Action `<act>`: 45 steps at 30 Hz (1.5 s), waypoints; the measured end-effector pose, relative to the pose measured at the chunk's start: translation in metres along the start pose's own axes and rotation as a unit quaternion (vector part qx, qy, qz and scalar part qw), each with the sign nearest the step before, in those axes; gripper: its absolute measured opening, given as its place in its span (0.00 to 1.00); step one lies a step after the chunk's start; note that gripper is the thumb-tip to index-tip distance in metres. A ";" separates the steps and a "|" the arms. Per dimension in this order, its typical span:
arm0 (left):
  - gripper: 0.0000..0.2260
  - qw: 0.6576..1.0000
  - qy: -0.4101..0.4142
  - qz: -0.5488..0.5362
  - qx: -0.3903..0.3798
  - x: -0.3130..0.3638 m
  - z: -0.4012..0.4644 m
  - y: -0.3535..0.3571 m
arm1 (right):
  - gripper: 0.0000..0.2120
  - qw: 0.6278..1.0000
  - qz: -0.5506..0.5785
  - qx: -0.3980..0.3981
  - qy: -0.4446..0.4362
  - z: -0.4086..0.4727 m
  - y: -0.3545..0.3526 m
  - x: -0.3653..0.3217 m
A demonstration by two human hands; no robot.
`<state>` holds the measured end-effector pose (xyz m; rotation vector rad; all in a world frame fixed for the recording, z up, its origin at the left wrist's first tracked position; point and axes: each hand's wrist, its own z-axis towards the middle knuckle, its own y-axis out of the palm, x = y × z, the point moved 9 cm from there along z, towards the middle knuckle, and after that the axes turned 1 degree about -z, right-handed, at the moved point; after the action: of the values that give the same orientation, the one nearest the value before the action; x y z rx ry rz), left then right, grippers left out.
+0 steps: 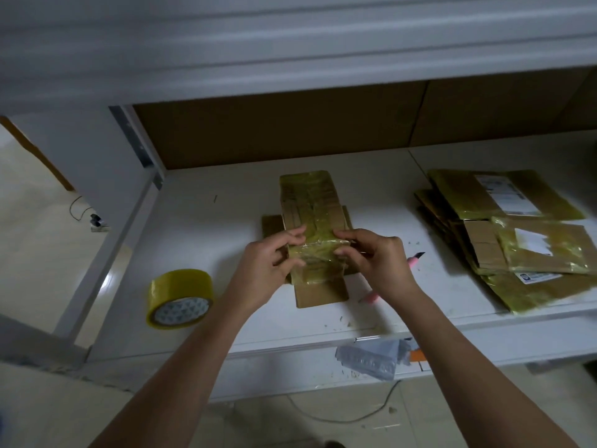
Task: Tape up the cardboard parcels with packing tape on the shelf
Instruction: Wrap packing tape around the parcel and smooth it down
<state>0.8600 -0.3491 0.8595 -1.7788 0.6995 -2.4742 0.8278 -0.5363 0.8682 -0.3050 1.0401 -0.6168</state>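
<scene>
A flat cardboard parcel (pixel 311 202) wrapped in yellowish tape lies lengthwise in the middle of the white shelf (pixel 206 227). It rests on another flat piece of cardboard (pixel 323 294). My left hand (pixel 273 265) pinches the parcel's near left edge. My right hand (pixel 376 258) pinches its near right edge, fingers pressed on the tape. A roll of yellow packing tape (pixel 179 297) lies on the shelf to the left of my left hand, apart from it.
A pink cutter (pixel 415 258) lies just behind my right hand. A pile of taped parcels (pixel 517 234) with white labels fills the shelf's right side. Grey plastic bags (pixel 374 355) hang below the front edge. A cable (pixel 339 415) runs over the floor.
</scene>
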 end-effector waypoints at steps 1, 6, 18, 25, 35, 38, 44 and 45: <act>0.14 1.000 -0.003 0.002 0.001 -0.002 -0.001 0.000 | 0.15 1.000 -0.006 -0.004 -0.005 0.000 0.000 -0.001; 0.04 0.990 0.020 0.066 0.124 0.004 -0.002 -0.002 | 0.09 0.993 -0.079 0.088 -0.003 -0.007 0.008 -0.009; 0.02 0.987 0.030 0.061 0.147 0.006 0.001 -0.002 | 0.08 0.986 -0.133 0.098 -0.014 0.000 0.008 -0.019; 0.07 0.990 0.039 0.050 0.129 0.006 -0.003 -0.003 | 0.13 0.988 -0.123 0.092 0.024 -0.001 0.008 -0.014; 0.10 0.991 0.025 0.017 0.128 -0.001 -0.001 0.000 | 0.14 0.978 -0.186 0.093 0.006 0.006 0.013 -0.023; 0.12 0.988 0.038 0.022 0.150 0.003 -0.001 0.000 | 0.10 0.975 -0.197 0.103 0.017 0.004 0.017 -0.023; 0.12 0.994 -0.038 -0.043 0.093 -0.006 0.005 -0.001 | 0.07 0.982 -0.172 0.075 0.005 0.005 0.019 -0.014; 0.11 0.994 -0.054 -0.055 0.076 -0.006 0.005 -0.002 | 0.07 0.983 -0.169 0.074 0.003 0.005 0.017 -0.013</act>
<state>0.8673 -0.3477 0.8562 -1.9229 0.4045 -2.4005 0.8332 -0.5150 0.8705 -0.3531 0.9493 -0.9971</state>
